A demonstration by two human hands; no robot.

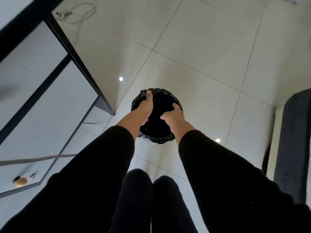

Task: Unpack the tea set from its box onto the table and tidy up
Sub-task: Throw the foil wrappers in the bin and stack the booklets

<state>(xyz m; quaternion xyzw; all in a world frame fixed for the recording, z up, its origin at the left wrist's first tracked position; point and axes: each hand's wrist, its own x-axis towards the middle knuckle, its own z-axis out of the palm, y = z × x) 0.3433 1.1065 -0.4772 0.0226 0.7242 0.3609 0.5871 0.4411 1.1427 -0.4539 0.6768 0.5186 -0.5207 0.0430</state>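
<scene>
A round waste bin lined with a black plastic bag [161,96] stands on the tiled floor in front of me. My left hand [145,108] reaches over its left rim, fingers curled over the crinkled bag edge. My right hand [173,116] is over the right side of the opening, fingers bent down into the bin. The inside of the bin is black and I cannot see what either hand holds. No tea set or box is in view.
A white table with a dark frame [50,91] runs along the left; small blurred objects [21,180] lie near its front corner. A dark chair or sofa edge [292,145] stands at the right. A power strip and cable [64,14] lie on the floor.
</scene>
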